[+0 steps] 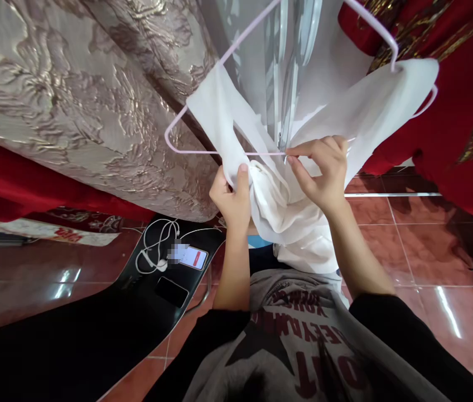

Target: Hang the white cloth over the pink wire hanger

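Note:
A pale pink clothes hanger (pixel 247 32) hangs in front of me, with a white garment (pixel 376 114) draped over both of its shoulders. Its lower bar runs across at the height of my hands. My left hand (pixel 234 198) is closed on the garment's left part, thumb on top, just under the bar. With thumb and forefinger, my right hand (pixel 323 167) pinches the middle of the lower bar, where a small white bit shows at the fingertips. Between my hands the cloth bunches in folds and falls toward my lap.
Embossed beige curtain fabric (pixel 94 111) hangs left, red fabric with gold (pixel 462 128) right. A black chair (pixel 94 318) at my left holds white earphones (pixel 157 251), a lit phone (pixel 194 257) and a dark phone (pixel 172 291). Red tiles (pixel 441 251) cover the floor.

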Available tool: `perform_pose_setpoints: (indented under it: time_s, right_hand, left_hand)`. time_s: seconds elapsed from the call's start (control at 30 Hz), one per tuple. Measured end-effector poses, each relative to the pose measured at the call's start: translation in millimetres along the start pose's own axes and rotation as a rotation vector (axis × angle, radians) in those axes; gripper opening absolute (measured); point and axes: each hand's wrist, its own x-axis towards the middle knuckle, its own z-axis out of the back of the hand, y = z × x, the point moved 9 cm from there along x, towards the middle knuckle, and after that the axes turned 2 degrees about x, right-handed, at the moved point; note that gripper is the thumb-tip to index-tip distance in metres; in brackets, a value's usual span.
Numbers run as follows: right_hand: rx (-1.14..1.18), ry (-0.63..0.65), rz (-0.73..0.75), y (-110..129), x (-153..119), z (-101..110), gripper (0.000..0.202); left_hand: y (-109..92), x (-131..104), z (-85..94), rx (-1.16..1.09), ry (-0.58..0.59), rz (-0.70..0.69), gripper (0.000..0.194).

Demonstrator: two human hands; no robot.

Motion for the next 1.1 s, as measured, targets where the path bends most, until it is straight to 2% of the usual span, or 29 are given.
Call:
perform_pose_setpoints:
  time_s: [0.13, 0.27, 0.33, 0.43, 0.57, 0.67, 0.73, 0.8, 0.83, 0.9, 0.97, 1.0, 1.03, 1.1]
  right_hand:
    - [0.015, -0.024, 0.005, 3, 1, 0, 0.025]
    - [0.012, -0.038, 0.017, 6, 0, -3, 0.022]
    - [0.014, -0.034, 0.019, 6, 0, -4, 0.021]
    - [0.018, -0.041, 0.025, 6, 0, -3, 0.019]
    - [0.002, -0.002, -0.025, -1, 1, -3, 0.022]
    - [0.000, 0.038, -0.068, -5, 1, -4, 0.025]
    - [0.014, 0.042, -0.072, -5, 1, -4, 0.025]
    - [0.028, 0.044, -0.065, -3, 0, -5, 0.026]
    - [0.035, 0.046, -0.060, -2, 0, -5, 0.026]
    - [0.051, 0.050, -0.054, 0, 0, -6, 0.026]
    - [0.064, 0.050, -0.047, 0, -1, -6, 0.026]
    - [0.069, 0.046, -0.041, 0, -1, -6, 0.026]
    - [0.072, 0.043, -0.034, 0, -1, -5, 0.026]
    - [0.065, 0.040, -0.022, -1, -2, -5, 0.025]
  left_hand:
    - [-9, -1, 7.0, -0.008, -0.076, 0.002, 0.017]
    - [-12, -4, 14.6, 0.027, -0.136, -0.003, 0.019]
    - [-11, -5, 16.8, -0.011, -0.137, 0.037, 0.023]
    - [-10, -4, 11.2, -0.109, -0.020, 0.141, 0.030]
    - [-37, 9, -0.9, -0.142, 0.242, 0.173, 0.026]
    - [-66, 36, 1.9, -0.163, 0.302, 0.170, 0.017]
    - [-86, 59, 1.5, -0.262, 0.349, 0.153, 0.005]
    - [-96, 80, -1.2, -0.379, 0.406, 0.223, 0.010]
    - [-92, 89, 0.6, -0.402, 0.390, 0.308, 0.014]
    - [-78, 102, 10.1, -0.436, 0.308, 0.450, 0.033]
    - [-64, 108, 26.0, -0.508, 0.197, 0.445, 0.044]
    - [-55, 107, 32.8, -0.551, 0.168, 0.416, 0.041]
    - [-49, 106, 42.4, -0.600, 0.124, 0.325, 0.033]
    - [-19, 92, 56.9, -0.579, 0.031, 0.323, 0.018]
